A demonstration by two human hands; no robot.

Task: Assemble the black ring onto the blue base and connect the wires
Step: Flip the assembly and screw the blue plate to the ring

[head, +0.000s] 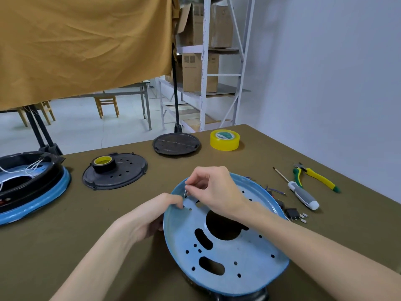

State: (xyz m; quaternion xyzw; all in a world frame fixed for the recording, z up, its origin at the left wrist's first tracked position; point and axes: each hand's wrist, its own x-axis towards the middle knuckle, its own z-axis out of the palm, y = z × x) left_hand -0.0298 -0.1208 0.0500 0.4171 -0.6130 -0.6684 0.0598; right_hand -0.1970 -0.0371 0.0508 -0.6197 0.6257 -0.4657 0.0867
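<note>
Blue base tilted near bench front edge, black ring beneath. Left hand gripped rim, probably steadying. Right hand fingers pinched small screw-like part above hole, likely for fastening. Screwdriver within reach toward right edge.

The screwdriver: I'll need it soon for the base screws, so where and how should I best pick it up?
Probably by the fat grey-and-white handle of the screwdriver, coming down from above with the right hand. It lies flat on the table, handle toward you, thin shaft pointing away. The pliers lie apart on its far right, and small connectors sit near the handle's butt, so close around mid-handle.
</note>
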